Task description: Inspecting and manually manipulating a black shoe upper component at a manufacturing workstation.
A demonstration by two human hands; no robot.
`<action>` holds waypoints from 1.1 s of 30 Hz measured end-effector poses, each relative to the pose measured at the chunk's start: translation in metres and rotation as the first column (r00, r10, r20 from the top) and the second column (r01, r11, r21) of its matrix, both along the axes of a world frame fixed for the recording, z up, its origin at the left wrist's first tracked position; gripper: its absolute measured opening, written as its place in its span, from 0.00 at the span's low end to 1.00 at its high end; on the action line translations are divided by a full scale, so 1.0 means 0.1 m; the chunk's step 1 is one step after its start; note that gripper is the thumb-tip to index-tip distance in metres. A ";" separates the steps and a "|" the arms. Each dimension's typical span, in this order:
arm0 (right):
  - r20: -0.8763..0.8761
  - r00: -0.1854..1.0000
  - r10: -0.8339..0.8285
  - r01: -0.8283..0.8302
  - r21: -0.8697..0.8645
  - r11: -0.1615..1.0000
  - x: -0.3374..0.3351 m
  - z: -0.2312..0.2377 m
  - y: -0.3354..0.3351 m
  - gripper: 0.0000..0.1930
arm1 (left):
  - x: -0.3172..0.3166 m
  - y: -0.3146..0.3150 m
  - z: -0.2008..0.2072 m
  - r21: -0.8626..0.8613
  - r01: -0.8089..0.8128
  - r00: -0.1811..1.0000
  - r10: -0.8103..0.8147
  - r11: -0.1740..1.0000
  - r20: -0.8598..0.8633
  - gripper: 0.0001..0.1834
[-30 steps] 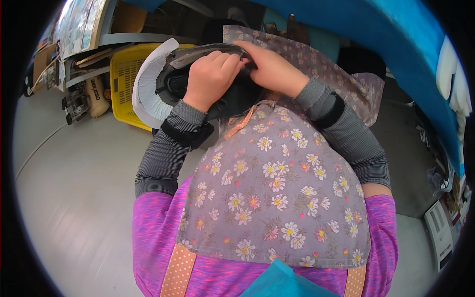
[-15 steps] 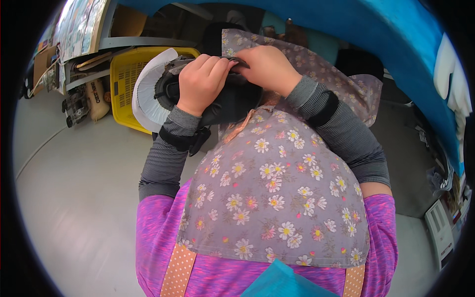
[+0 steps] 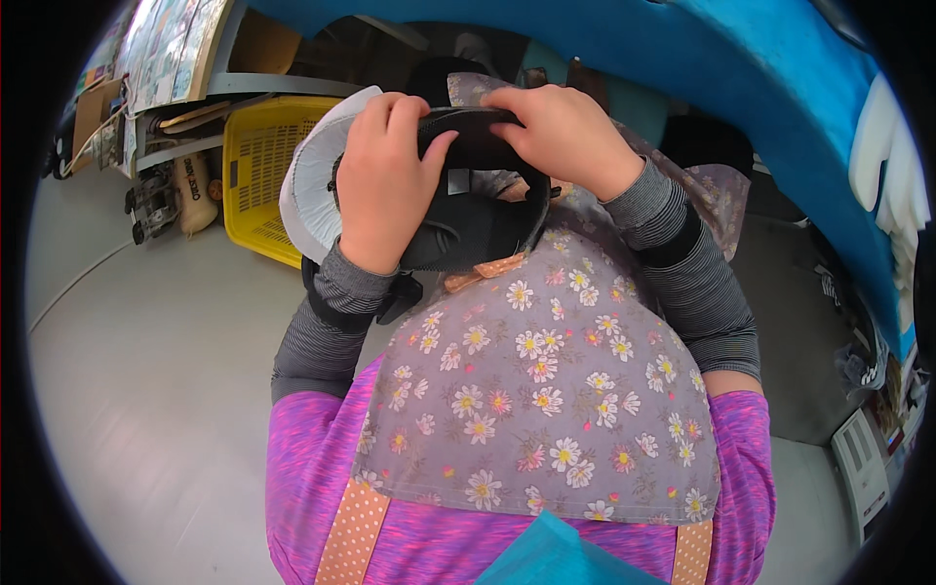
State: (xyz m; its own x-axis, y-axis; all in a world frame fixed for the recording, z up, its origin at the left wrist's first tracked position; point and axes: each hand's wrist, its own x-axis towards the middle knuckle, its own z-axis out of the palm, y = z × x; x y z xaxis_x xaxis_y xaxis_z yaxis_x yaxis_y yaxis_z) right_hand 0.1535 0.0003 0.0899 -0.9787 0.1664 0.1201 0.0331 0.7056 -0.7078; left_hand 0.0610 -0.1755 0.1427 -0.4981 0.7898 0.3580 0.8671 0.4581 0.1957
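Note:
A black, soft-walled piece [image 3: 487,222] with a wide rounded opening is held in front of my apron, and a small white label shows inside it. My left hand [image 3: 388,180] grips its upper rim near the left end, fingers over the far side and thumb inside the opening. At the rim's right part my right hand [image 3: 570,136] pinches the edge between thumb and fingers. A white pleated, curved piece [image 3: 317,180] lies just left of my left hand, beside the black piece; whether the two are joined I cannot tell.
A yellow slotted crate [image 3: 258,180] stands on the floor at the far left, beside a shelf [image 3: 283,85]. A beige bottle-shaped thing [image 3: 195,195] sits left of the crate. Blue sheeting [image 3: 721,58] hangs along the far right. A white box-like unit [image 3: 863,463] stands at the right.
My hands have moved apart along the rim, and the black piece's opening now faces me, showing its inside and label. The white pleated piece has shifted slightly right.

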 end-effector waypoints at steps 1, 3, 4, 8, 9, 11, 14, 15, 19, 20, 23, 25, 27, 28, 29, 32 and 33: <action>0.001 1.000 -0.002 0.002 0.001 1.000 0.02 0.00 0.01 0.09 | -0.01 -0.01 0.00 -0.036 -0.029 0.996 0.032 0.999 0.080 0.17; 0.043 0.999 -0.004 0.004 -0.002 1.000 0.03 -0.01 0.01 0.10 | -0.01 -0.02 0.00 -0.077 -0.057 0.985 0.069 0.995 0.158 0.17; 0.043 0.999 -0.005 0.005 -0.004 1.000 0.03 -0.01 0.01 0.10 | 0.01 -0.01 -0.01 -0.074 -0.060 0.980 0.073 0.995 0.188 0.17; 0.104 0.994 -0.035 0.033 0.019 0.999 0.05 -0.10 0.06 0.12 | 0.08 -0.02 0.01 -0.045 -0.096 0.967 0.104 0.994 0.232 0.14; 0.066 0.997 -0.048 0.045 0.049 0.998 0.06 -0.13 0.08 0.14 | 0.05 -0.04 -0.02 -0.044 -0.096 0.968 0.104 0.994 0.230 0.14; 0.058 0.998 -0.039 0.038 0.019 0.999 0.11 -0.12 0.10 0.13 | -0.02 -0.09 -0.08 -0.070 0.020 0.986 -0.008 0.997 0.168 0.09; -0.094 0.995 -0.032 0.024 -0.091 0.996 0.09 -0.22 0.08 0.11 | -0.04 -0.03 -0.02 0.075 0.041 0.987 -0.052 0.996 0.150 0.06; -0.234 0.971 -0.047 0.006 -0.170 0.985 0.08 -0.26 0.08 0.11 | -0.05 -0.01 -0.03 0.079 0.039 0.988 -0.050 0.996 0.147 0.06; -0.043 0.998 0.049 -0.061 -0.363 0.930 0.17 -0.22 -0.03 0.16 | -0.11 0.01 -0.12 0.101 0.008 0.993 -0.019 0.995 0.112 0.07; -0.045 0.998 0.048 -0.061 -0.360 0.931 0.17 -0.24 -0.03 0.16 | -0.11 0.02 -0.15 0.084 -0.015 0.988 0.002 0.996 0.154 0.07; -0.130 0.991 -0.007 -0.033 -0.300 0.953 0.17 -0.21 0.01 0.14 | -0.07 0.08 -0.14 0.126 -0.009 0.991 -0.009 0.992 0.135 0.06; 0.104 0.994 0.028 -0.008 -0.183 0.983 0.12 0.03 0.06 0.13 | -0.05 0.09 -0.17 0.154 -0.015 0.991 -0.006 0.988 0.137 0.06; 0.139 0.989 0.042 -0.035 -0.051 0.998 0.06 0.13 0.08 0.13 | -0.03 0.11 -0.18 0.186 -0.010 0.991 -0.015 0.982 0.136 0.07; 0.179 0.982 0.056 -0.071 0.078 0.994 0.05 0.16 0.08 0.14 | -0.03 0.10 -0.19 0.207 -0.005 0.990 -0.025 0.978 0.142 0.07; 0.177 0.983 0.051 -0.066 0.083 0.994 0.05 0.13 0.06 0.14 | -0.03 0.10 -0.19 0.230 -0.001 0.988 -0.034 0.973 0.148 0.08; -0.032 0.999 0.005 -0.003 0.054 0.999 0.07 0.04 0.05 0.15 | -0.04 0.07 -0.23 0.294 0.167 0.980 -0.192 0.941 0.059 0.10; 0.000 1.000 0.024 -0.024 0.027 0.999 0.06 0.05 0.08 0.15 | -0.01 0.06 -0.21 0.321 0.218 0.967 -0.248 0.922 0.056 0.10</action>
State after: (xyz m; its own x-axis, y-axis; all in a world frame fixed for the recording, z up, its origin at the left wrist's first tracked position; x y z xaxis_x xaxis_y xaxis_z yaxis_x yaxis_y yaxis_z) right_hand 0.1600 0.0081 0.0949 -0.9823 0.1399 0.1249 0.0157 0.7252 -0.6884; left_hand 0.0603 -0.1697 0.1221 -0.3563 0.7448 0.5643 0.9128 0.1484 0.3805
